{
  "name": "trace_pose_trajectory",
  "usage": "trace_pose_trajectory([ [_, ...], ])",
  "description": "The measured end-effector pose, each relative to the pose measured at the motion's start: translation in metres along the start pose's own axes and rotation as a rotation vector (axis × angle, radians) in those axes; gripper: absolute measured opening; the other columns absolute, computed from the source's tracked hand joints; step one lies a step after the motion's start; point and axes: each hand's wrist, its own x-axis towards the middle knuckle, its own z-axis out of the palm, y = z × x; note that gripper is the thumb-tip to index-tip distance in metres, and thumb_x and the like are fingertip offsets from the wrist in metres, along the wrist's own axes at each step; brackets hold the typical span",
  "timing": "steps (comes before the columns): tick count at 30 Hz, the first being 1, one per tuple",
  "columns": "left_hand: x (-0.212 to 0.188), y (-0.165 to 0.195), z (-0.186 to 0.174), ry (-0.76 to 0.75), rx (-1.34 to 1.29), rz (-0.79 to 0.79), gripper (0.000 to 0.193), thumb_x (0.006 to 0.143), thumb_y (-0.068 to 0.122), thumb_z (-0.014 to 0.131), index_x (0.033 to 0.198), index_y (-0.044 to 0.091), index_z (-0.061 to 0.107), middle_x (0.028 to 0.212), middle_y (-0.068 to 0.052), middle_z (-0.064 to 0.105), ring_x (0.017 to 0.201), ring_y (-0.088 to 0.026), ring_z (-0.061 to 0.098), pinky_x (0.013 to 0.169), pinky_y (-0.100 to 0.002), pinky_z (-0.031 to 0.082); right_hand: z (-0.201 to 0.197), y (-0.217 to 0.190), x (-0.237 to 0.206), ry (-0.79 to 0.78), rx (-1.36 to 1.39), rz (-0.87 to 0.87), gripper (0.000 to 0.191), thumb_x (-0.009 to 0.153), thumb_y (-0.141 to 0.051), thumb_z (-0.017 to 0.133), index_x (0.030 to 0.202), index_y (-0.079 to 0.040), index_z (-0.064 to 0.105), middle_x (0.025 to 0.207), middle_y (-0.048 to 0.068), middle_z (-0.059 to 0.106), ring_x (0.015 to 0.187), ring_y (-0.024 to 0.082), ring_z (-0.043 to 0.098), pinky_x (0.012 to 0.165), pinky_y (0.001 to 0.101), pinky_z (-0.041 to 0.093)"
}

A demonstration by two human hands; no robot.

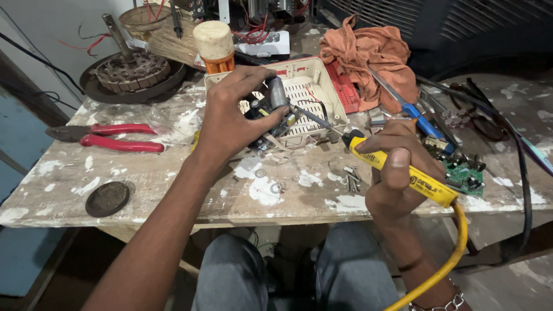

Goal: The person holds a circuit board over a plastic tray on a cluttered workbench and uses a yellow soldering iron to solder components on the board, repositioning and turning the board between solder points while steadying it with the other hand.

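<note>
- At mid-bench, over the open cream plastic casing (315,80): small circuit board with a dark cylindrical capacitor (277,92), pinched in the left hand (230,112), fingers curled closed around it, board tilted up off the casing.
- Right hand (394,173) wrapped shut around a yellow-handled soldering iron (403,173); metal tip reaches up-left to the board's edge, touching or just short, can't tell.
- Judgement: keep the left-hand fingers off the joint side, brace the right wrist on the bench edge, bring the tip in flat to the pad, and don't let the yellow cord drag the handle.
- Loose screws and washers (350,175) just in front of the casing, close to the iron hand; easy to sweep off.
- Green circuit board (464,175) right of the iron; blue-handled screwdriver (423,124) beyond it, orange rag (368,55) behind.
- Red-handled pliers (109,137) well left, dark round disc (107,198) near the front edge, motor winding on a dark plate (129,72) back left.
- Bench (173,190): rough wood, paint-splashed white, cluttered. Dim room, wires along the back.
</note>
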Motion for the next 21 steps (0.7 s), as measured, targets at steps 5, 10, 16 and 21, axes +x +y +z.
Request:
trace_pose_trajectory([
  [5,-0.0013,-0.0001,0.0000,-0.007,-0.006,-0.010,0.051,0.078,0.015,0.091,0.123,-0.004,0.072,0.120,-0.016,0.073,0.110,-0.026,0.073,0.097,-0.037,0.058,-0.0003,-0.0006,-0.0007,0.003,0.005,0.006,0.050,0.111,-0.035,0.046,0.088,0.005,0.066,0.076,0.011,0.062,0.073,0.019,0.055,0.091,0.0354,0.045],
  [10,-0.0007,-0.0004,0.0003,-0.015,0.005,-0.021,0.053,0.078,0.016,0.090,0.124,-0.003,0.072,0.122,-0.017,0.073,0.111,-0.026,0.072,0.099,-0.037,0.057,-0.0002,-0.0008,-0.0002,0.001,0.010,0.016,0.050,0.110,-0.035,0.046,0.087,0.005,0.066,0.073,0.010,0.061,0.068,0.018,0.054,0.090,0.0354,0.045],
  [16,0.0004,-0.0004,-0.0004,-0.022,0.002,-0.024,0.053,0.078,0.016,0.090,0.124,-0.003,0.072,0.123,-0.017,0.072,0.113,-0.026,0.072,0.100,-0.037,0.057,-0.0001,0.0002,0.0005,0.010,0.008,-0.008,0.050,0.112,-0.034,0.046,0.089,0.005,0.066,0.077,0.011,0.064,0.073,0.019,0.056,0.085,0.0342,0.046],
  [21,0.0006,0.0004,-0.0016,-0.022,-0.008,-0.006,0.052,0.078,0.014,0.089,0.124,-0.003,0.072,0.123,-0.017,0.072,0.113,-0.027,0.072,0.101,-0.037,0.057,-0.0011,-0.0005,-0.0011,0.010,0.005,0.017,0.050,0.111,-0.034,0.046,0.089,0.005,0.066,0.076,0.011,0.062,0.072,0.019,0.054,0.083,0.0338,0.045],
])
